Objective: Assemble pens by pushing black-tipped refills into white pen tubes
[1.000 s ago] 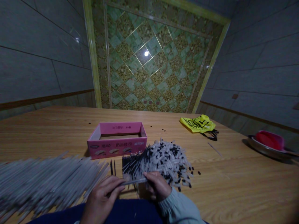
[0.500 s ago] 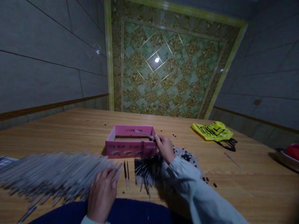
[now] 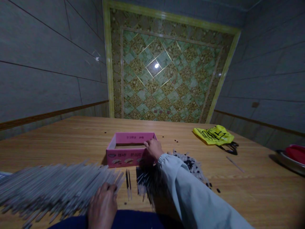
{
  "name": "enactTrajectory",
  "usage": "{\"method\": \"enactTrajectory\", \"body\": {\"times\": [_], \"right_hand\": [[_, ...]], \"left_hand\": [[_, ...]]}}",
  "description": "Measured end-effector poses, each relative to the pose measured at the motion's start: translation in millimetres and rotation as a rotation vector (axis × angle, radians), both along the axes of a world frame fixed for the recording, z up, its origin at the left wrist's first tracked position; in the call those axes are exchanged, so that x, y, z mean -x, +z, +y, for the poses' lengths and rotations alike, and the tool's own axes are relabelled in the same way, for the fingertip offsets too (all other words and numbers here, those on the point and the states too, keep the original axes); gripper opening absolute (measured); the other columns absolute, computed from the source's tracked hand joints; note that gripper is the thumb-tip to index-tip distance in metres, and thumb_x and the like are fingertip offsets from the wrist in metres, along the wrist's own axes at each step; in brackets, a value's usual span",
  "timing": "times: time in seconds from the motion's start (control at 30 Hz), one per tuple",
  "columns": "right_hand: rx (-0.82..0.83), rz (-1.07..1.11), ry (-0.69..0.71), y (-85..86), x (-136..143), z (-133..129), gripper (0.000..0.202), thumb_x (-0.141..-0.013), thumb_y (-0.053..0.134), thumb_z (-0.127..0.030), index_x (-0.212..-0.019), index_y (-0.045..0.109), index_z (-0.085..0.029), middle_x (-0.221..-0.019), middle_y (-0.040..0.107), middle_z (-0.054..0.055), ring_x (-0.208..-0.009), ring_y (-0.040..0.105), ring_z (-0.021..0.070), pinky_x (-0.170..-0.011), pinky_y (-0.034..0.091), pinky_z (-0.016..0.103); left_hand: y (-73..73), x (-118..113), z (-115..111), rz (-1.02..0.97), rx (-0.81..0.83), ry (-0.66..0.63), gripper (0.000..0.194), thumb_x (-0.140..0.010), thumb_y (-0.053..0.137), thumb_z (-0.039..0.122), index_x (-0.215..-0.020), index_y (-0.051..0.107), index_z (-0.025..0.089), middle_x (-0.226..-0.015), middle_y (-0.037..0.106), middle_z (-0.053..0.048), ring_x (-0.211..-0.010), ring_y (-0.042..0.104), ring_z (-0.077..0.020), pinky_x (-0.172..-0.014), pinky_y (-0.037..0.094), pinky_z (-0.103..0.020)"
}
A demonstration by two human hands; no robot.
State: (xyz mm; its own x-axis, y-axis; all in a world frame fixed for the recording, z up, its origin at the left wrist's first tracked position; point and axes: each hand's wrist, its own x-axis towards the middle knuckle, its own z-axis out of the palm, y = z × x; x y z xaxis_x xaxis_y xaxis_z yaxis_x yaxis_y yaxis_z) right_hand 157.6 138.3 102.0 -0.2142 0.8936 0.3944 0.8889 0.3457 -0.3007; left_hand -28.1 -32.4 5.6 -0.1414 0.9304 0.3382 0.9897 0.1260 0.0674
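Observation:
A pink open-topped box (image 3: 130, 157) with dark printing stands on the wooden table. My right hand (image 3: 153, 149) reaches over the box's right front edge, fingers bent together at its opening; what they hold, if anything, is hidden. My left hand (image 3: 103, 205) rests at the right end of a wide pile of clear thin tubes (image 3: 54, 184), its fingers curled over them; whether it grips one is unclear. Two dark-tipped sticks (image 3: 128, 183) lie between the piles. Partly beneath my right forearm is a heap of black and clear pieces (image 3: 149, 179).
A yellow bag (image 3: 214, 135) with black lettering and dark handles lies at the back right. One thin tube (image 3: 235, 164) is on the table before it. Small black caps (image 3: 218, 190) are scattered right of the heap. A bowl with something red (image 3: 295, 156) stands at the far right.
My right hand has moved left and down to the box opening, and the thin tube it held is no longer visible. My left hand has shifted slightly down. The view has tilted a little.

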Motion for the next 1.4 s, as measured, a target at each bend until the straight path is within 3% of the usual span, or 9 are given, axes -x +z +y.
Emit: {"method": "enactTrajectory", "body": {"times": [0.2,0.33,0.47,0.63,0.83,0.93,1.03,1.23,1.4], "right_hand": [[-0.085,0.088,0.102,0.9,-30.0,-54.0,0.025,-0.091,0.045,-0.03,-0.093,0.067,-0.017,-0.094,0.065,0.007,-0.088,0.057,0.0156,-0.075,0.037,0.024],[-0.067,0.249,0.19,-18.3,-65.2,-91.0,0.015,-0.083,0.055,-0.023,-0.084,0.068,-0.017,-0.084,0.064,0.006,-0.082,0.056,0.0175,-0.073,0.039,0.026],[-0.029,0.324,0.11,-42.1,-92.5,-111.9,0.012,-0.081,0.055,-0.02,-0.079,0.067,-0.017,-0.081,0.062,0.006,-0.079,0.056,0.0188,-0.072,0.04,0.028],[0.028,0.321,0.079,-67.9,-90.1,-128.8,0.013,-0.081,0.052,-0.018,-0.079,0.065,-0.017,-0.08,0.061,0.005,-0.079,0.056,0.0182,-0.069,0.038,0.026],[0.007,0.12,0.178,-80.5,-64.3,-143.6,0.016,-0.075,0.057,-0.011,-0.084,0.066,-0.021,-0.082,0.06,0.003,-0.081,0.052,0.0179,-0.071,0.031,0.028],[0.003,0.008,0.274,-83.3,-53.6,-146.4,0.018,-0.076,0.057,-0.012,-0.086,0.066,-0.024,-0.082,0.058,0.003,-0.079,0.05,0.0171,-0.068,0.029,0.028],[-0.028,-0.078,0.348,-88.1,-43.7,-147.7,0.012,-0.081,0.057,-0.023,-0.089,0.066,-0.026,-0.079,0.055,0.002,-0.076,0.047,0.0167,-0.066,0.027,0.03],[-0.155,-0.187,0.42,-95.6,-34.3,-145.8,0.009,-0.082,0.058,-0.026,-0.077,0.064,-0.022,-0.074,0.052,0.002,-0.076,0.045,0.0174,-0.068,0.027,0.032],[-0.347,0.045,0.551,-75.8,-44.4,-154.1,0.016,-0.082,0.055,-0.022,-0.097,0.061,-0.021,-0.081,0.057,0.004,-0.076,0.049,0.018,-0.07,0.032,0.035]], "left_hand": [[0.4,-2.9,0.0,0.005,0.013,0.018,0.026,-0.081,0.041,0.017,-0.083,0.067,0.017,-0.086,0.06,-0.01,-0.08,0.059,-0.0236,-0.07,0.041,-0.034],[-1.3,-4.9,0.3,0.058,0.017,0.031,0.028,-0.083,0.038,0.019,-0.075,0.065,0.017,-0.082,0.058,-0.01,-0.078,0.059,-0.0234,-0.068,0.041,-0.034],[0.0,-7.9,-0.3,0.083,0.0,0.033,0.032,-0.085,0.032,0.018,-0.072,0.061,0.016,-0.082,0.056,-0.01,-0.073,0.061,-0.0222,-0.066,0.041,-0.034],[5.9,-7.9,-1.0,-0.041,-0.127,0.018,0.027,-0.085,0.031,0.019,-0.086,0.057,0.015,-0.08,0.061,-0.011,-0.076,0.061,-0.0247,-0.068,0.043,-0.035],[-0.5,-8.8,5.9,-0.631,-0.32,-0.163,0.029,-0.082,0.045,0.039,-0.099,0.058,0.019,-0.092,0.07,-0.009,-0.079,0.065,-0.0224,-0.069,0.048,-0.031],[-5.1,-15.8,8.3,-1.015,-0.223,-0.206,0.04,-0.074,0.056,0.047,-0.102,0.061,0.019,-0.092,0.071,-0.007,-0.075,0.066,-0.0209,-0.063,0.05,-0.028],[-4.1,-25.9,7.8,-1.394,-0.05,-0.177,0.048,-0.067,0.064,0.05,-0.1,0.063,0.015,-0.076,0.071,-0.005,-0.054,0.061,-0.0161,-0.045,0.045,-0.024],[8.5,-36.3,4.2,-1.829,-0.017,-0.161,0.042,-0.057,0.077,0.04,-0.086,0.066,0.011,-0.064,0.066,-0.002,-0.05,0.056,-0.0106,-0.042,0.044,-0.018],[12.1,-33.5,4.4,-2.12,0.007,-0.089,0.023,-0.064,0.073,0.013,-0.085,0.065,0.01,-0.067,0.067,-0.003,-0.054,0.061,-0.0099,-0.047,0.049,-0.016]]}}
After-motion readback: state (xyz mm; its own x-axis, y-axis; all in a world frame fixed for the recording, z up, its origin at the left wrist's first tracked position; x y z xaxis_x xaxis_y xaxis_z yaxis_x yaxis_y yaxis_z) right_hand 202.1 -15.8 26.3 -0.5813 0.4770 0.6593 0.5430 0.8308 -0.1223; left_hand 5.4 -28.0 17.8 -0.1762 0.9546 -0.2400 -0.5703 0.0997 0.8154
